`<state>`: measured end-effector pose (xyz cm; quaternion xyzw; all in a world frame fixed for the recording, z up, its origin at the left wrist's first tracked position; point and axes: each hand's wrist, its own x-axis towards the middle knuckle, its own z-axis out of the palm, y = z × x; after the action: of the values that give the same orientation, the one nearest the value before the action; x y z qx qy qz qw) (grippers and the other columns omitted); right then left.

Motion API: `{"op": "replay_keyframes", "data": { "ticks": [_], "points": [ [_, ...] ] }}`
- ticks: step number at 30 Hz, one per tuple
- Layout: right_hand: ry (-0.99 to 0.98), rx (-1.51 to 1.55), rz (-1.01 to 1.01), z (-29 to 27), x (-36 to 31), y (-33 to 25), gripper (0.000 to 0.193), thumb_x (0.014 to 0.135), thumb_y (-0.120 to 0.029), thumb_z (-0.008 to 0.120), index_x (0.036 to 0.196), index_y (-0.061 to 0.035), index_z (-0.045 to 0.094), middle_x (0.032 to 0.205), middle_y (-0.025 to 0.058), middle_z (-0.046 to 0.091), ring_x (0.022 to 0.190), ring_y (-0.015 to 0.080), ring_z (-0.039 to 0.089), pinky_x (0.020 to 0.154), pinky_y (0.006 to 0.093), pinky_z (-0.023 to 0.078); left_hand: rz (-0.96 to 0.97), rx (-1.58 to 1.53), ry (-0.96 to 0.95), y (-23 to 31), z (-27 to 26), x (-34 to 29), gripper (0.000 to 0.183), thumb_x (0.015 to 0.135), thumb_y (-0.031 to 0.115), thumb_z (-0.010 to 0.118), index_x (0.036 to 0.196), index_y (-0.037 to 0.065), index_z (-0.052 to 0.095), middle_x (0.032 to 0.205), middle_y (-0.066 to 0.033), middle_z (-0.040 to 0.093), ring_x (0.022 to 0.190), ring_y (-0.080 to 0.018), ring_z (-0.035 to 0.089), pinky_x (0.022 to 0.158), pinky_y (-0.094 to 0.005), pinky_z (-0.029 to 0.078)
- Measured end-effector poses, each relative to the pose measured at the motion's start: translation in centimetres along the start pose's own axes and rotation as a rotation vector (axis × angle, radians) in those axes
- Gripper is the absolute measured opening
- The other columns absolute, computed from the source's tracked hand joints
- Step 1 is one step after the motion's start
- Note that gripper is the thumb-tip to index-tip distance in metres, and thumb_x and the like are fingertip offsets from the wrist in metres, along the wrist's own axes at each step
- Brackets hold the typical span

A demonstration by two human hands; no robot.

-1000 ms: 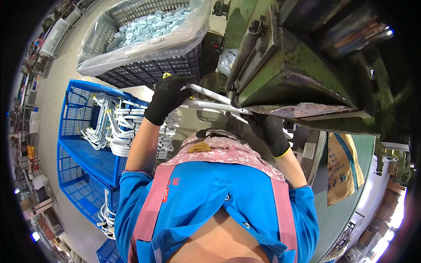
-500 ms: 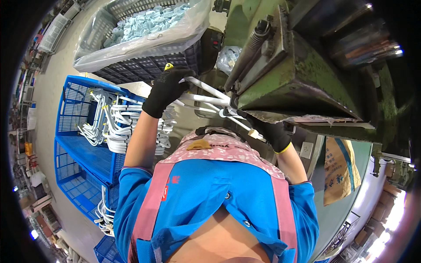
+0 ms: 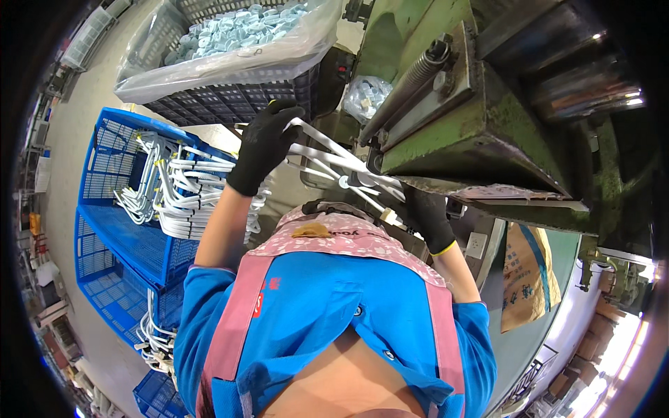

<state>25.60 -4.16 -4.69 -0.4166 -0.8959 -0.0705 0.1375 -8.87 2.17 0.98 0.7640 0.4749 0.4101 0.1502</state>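
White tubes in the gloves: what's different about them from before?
The white tubes tilted, their far-right end swinging toward the apron. A pale tip now shows by the right hand. Nothing was visibly let go: the left hand keeps its grip, and the right stays near the other end. The blue crates look the same.

Light bright, fairly even over blue shirt (image 3: 306, 299) below fingers of left hand (image 3: 286, 118) and fingers of right hand (image 3: 418, 202). Black gloves swallow detail. White tubes (image 3: 327, 157) between fingers bright, edges fairly crisp. Sheen on plastic liner (image 3: 209, 83) above left fingers. Machine (image 3: 481, 136), right of right fingers, has deep shadow underneath; streaky highlights on metal cylinder (image 3: 592, 87) above. Burnt-out glare far right, below fingers. Shelves (image 3: 38, 174) far left curved, soft; black vignette around rim.
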Motion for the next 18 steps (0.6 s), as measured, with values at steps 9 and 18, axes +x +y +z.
{"op": "replay_keyframes", "data": {
  "ticks": [9,18],
  "points": [
    [-0.479,0.159,0.514,-2.6,-0.4,-2.2,0.039,0.087,-0.028,0.062,0.12,-0.009,0.056,0.116,0.0098,0.06,0.099,0.0273,0.058,0.084,0.0374,0.044,-0.586,-0.97,-0.736,5.6,1.1,-7.5,0.026,0.091,0.016,0.057,0.112,0.001,0.057,0.108,-0.0075,0.06,0.105,-0.0166,0.054,0.094,-0.0301,0.041],
    [-0.137,0.2,0.48,-2.2,0.1,-3.2,0.05,0.076,-0.036,0.071,0.119,-0.0154,0.056,0.106,0.0081,0.061,0.093,0.0286,0.059,0.078,0.0393,0.046,-0.419,-0.902,-0.666,3.1,4.0,-11.4,0.047,0.085,0.008,0.063,0.129,0.003,0.047,0.126,-0.0089,0.053,0.125,-0.0191,0.044,0.108,-0.0329,0.031]
  ]
}}
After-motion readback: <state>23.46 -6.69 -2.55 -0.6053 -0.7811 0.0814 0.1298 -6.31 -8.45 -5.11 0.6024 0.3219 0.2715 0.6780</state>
